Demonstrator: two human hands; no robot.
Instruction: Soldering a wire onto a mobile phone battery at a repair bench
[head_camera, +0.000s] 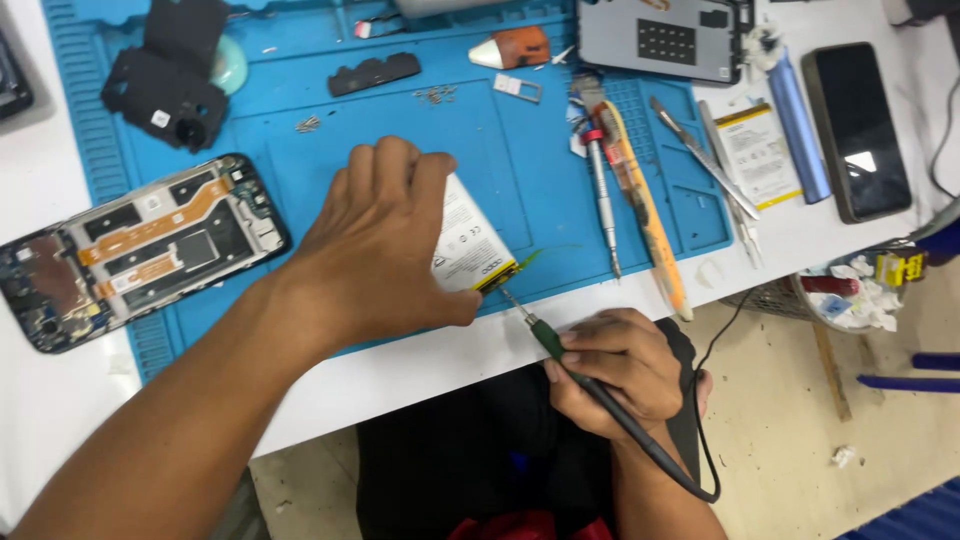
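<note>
My left hand (385, 240) presses down on a white phone battery (468, 235) lying on the blue work mat (520, 170), fingers wrapped over its left side. My right hand (615, 365) grips a thin soldering iron (545, 338) with a green collar and black cable. Its tip touches the battery's lower right corner, where a gold connector strip shows. An opened phone (135, 250) with bare boards and orange flex cables lies left of my left arm.
A screwdriver (600, 185), an orange-yellow pry tool (645, 205) and tweezers (705, 160) lie right of the battery. A second battery (757, 150), a dark phone (857, 130), a grey back cover (660, 40) and black plastic parts (165, 75) ring the mat. Small screws (435, 95) are scattered on the mat.
</note>
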